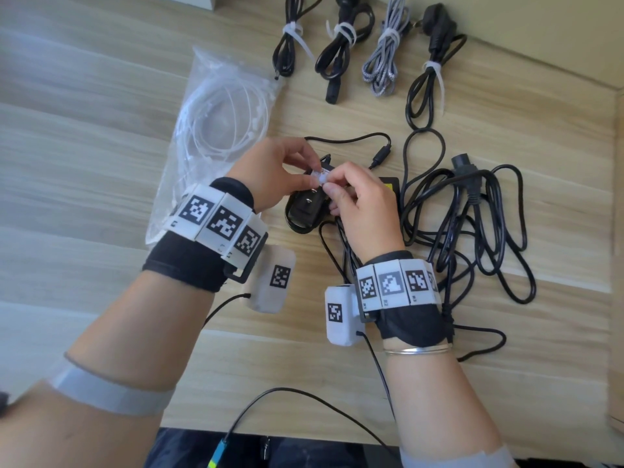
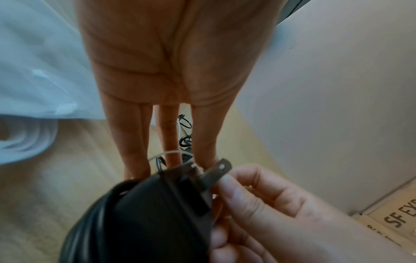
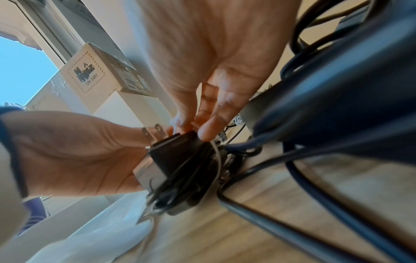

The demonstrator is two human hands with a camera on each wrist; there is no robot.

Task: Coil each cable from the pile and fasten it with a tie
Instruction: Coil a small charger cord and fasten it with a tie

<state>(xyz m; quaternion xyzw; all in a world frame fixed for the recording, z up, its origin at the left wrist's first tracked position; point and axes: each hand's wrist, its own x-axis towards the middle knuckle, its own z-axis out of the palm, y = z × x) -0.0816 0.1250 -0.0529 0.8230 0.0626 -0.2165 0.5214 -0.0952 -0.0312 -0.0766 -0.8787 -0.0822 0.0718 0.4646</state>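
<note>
Both hands are meeting over one black bundle near the middle of the wooden table (image 1: 101, 130). The left hand (image 1: 270, 170) is pinching the white cable tie (image 1: 319, 175) from the left with thumb and forefinger; the right hand (image 1: 363, 201) is pinching the same tie from the right, its fingertips (image 1: 329, 188) touching the tie's end, so the two hands are almost touching each other. Whether the tail is already through the head is hidden by the fingers.

Directly under them is lying the black plug adapter with its coiled cord (image 1: 305, 211), its long axis running from the fingers back toward the person, the metal prongs (image 2: 217, 175) pointing toward the right hand. The tie is crossing this axis, looped round the coil as the right wrist view shows (image 3: 217, 154). Tightening therefore seems to call for a pull sideways, across the bundle, and both hands are equally close.

Just right of the right hand is lying the loose pile of black cables (image 1: 472, 214), still uncoiled. Left is lying the clear bag of ties (image 1: 219, 106). Along the far edge are lying four tied cables (image 1: 371, 52).
</note>
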